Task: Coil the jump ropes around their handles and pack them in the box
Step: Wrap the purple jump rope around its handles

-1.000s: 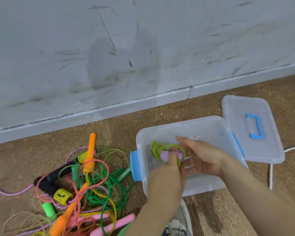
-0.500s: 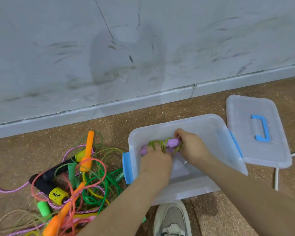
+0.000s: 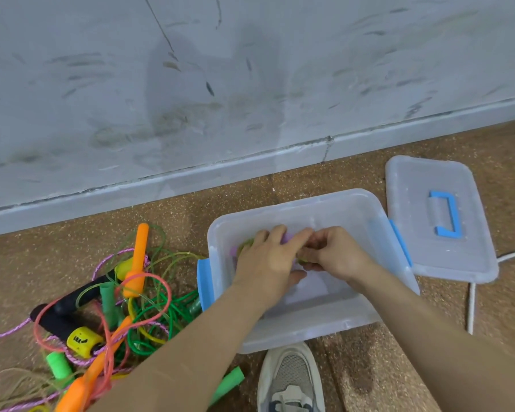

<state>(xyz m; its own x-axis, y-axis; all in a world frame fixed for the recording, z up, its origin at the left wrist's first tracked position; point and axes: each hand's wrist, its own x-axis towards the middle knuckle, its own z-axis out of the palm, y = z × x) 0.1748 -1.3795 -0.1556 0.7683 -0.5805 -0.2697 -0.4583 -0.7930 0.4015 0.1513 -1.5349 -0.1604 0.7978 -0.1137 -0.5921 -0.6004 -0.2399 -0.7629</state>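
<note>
Inside the box (image 3: 309,331), left hand (image 3: 265,263) and right hand (image 3: 336,257) seemingly grip coiled rope (image 3: 246,242).

Speckled floor (image 3: 72,251) carries box (image 3: 309,333), lid (image 3: 419,209), tangled jump ropes (image 3: 149,318), shoe (image 3: 292,379)

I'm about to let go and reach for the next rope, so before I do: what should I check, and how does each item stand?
1. Coiled rope within the box walls: ok, it is low inside, between both hands.
2. Coil wound securely: cannot tell, the hands cover most of it.
3. Left hand and right hand free: not ok, both grip the coil.
4. Lid out of the way: ok, it lies on the floor beside the box.
5. Next rope available: ok, the tangled pile lies left of the box.
</note>
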